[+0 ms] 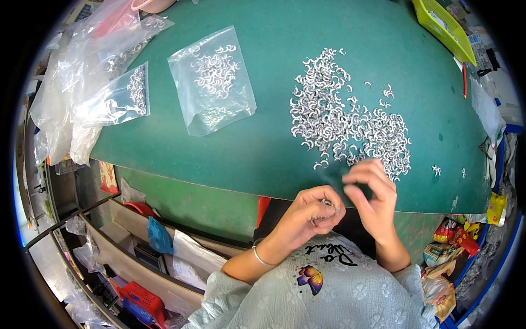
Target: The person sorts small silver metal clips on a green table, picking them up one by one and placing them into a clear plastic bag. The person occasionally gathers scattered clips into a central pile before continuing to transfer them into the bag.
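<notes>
Left hand (312, 211) cupped shut on a bunch of clips (324, 211) off the table's near edge, prob as a stash. Right hand (370, 192) fingers pinched together w/ nothing visible between them, right by the pile (350, 118) so reach stays short.

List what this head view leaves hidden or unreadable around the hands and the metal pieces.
- Left hand: curled fingers hide how many pieces it holds.
- Right hand: motion blur; whether the fingertips pinch anything is unclear.
- Pile of pieces: each too small to show exact shape.
- Yellow tray: cut off by the picture's rim, contents unclear.
</notes>
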A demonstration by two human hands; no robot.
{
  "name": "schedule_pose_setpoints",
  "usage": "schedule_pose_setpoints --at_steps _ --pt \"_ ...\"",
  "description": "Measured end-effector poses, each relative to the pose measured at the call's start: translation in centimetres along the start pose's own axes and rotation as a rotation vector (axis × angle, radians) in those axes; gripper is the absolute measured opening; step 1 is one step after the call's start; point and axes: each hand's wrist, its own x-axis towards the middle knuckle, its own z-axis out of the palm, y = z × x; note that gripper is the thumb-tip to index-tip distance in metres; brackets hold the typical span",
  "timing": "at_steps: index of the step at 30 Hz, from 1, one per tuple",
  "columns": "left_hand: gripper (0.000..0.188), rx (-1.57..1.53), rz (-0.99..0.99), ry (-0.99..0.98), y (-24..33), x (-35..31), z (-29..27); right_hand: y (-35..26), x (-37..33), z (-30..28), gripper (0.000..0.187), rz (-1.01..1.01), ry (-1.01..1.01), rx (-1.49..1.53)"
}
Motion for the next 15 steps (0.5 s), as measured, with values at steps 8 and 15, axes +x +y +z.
schedule_pose_setpoints --at_steps 8,15 --pt "0.01 0.379 0.241 0.063 0.2 -0.3 1.6 2.1 1.5 1.9 0.028 -0.125 -0.01 -0.547" --pt "0.021 0.432 0.189 0.242 0.0 0.1 1.4 2.0 1.1 0.8 0.017 -0.073 0.143 -0.302"
